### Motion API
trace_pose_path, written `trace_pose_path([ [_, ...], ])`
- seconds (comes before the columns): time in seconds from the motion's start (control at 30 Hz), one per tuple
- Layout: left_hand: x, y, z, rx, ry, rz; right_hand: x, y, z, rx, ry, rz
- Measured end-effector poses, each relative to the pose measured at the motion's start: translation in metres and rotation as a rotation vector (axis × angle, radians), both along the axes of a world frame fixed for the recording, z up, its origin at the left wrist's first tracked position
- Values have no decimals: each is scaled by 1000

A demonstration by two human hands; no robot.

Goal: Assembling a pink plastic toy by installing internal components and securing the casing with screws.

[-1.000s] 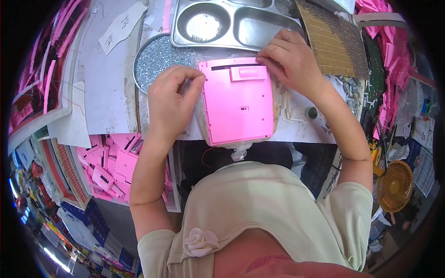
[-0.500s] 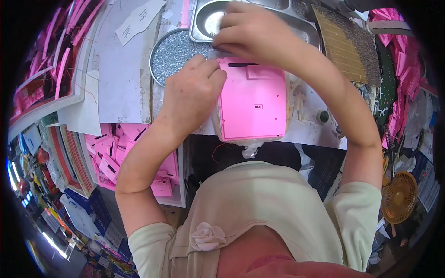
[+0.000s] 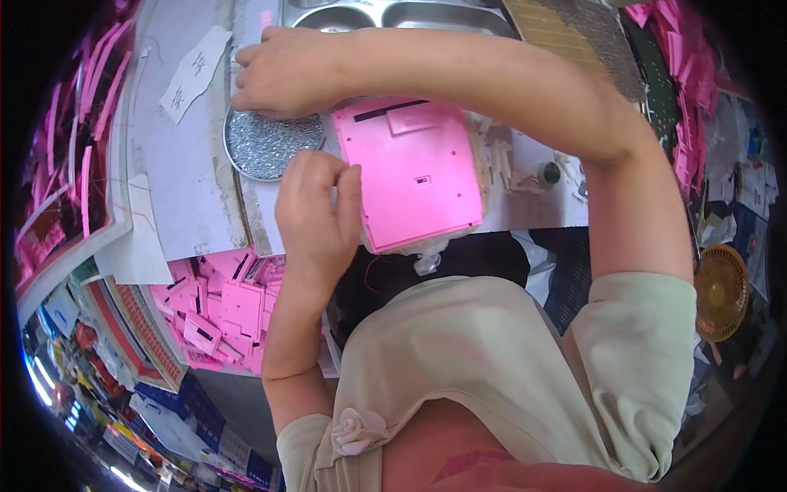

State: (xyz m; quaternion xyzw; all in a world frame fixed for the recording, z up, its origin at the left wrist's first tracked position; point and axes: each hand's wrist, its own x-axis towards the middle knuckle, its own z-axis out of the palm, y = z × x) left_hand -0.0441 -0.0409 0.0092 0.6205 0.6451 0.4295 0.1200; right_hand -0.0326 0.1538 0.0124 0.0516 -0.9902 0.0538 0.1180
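My bench is a pale worktop (image 3: 525, 209), crowded; a compartmented steel tray (image 3: 426, 15) sits at its far edge, a round dish of small silvery parts (image 3: 266, 143) left of centre, a white paper slip (image 3: 193, 72) further left, a brown woven mat (image 3: 545, 29) to the right; a bin of loose pink plastic pieces (image 3: 217, 307) stands below the bench on my left; stacks of pink strips (image 3: 61, 123) line the far left and the upper right rim; a small round fan (image 3: 721, 291) sits low on my right; shelves of mixed stock curve along the lower left.

The pink plastic case (image 3: 414, 168) lies back-side up on the worktop directly before me, its near edge overhanging a clear plastic bag (image 3: 426, 254).

My left hand (image 3: 316, 217) is closed, fingertips pinched against the left edge of the case; whether a small part is between them I cannot tell. My right hand (image 3: 283, 74) is crossed over to the left, fingers curled down onto the far rim of the dish, touching the parts; what it grips, if anything, is hidden.

Against half a second ago: my right hand has moved from above the steel tray to the dish; my left hand has dropped from the upper left corner of the case to its left side; the case itself lies as before.
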Motion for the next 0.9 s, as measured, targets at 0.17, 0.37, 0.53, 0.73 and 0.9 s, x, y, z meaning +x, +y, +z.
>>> trace_pose_path([
  [0.17,29,22,-1,45,76,-188,82,15,36,-769,116,-249],
  [0.37,46,51,1,70,331,-277,221,-15,32,-1443,264,-576],
  [0.53,49,48,-2,84,431,-255,260,-51,24,-1617,187,-708],
  [0.73,51,39,7,17,442,-210,259,-84,15,-1584,228,-798],
  [0.9,19,23,12,45,293,-52,253,-92,10,-1178,245,-704],
])
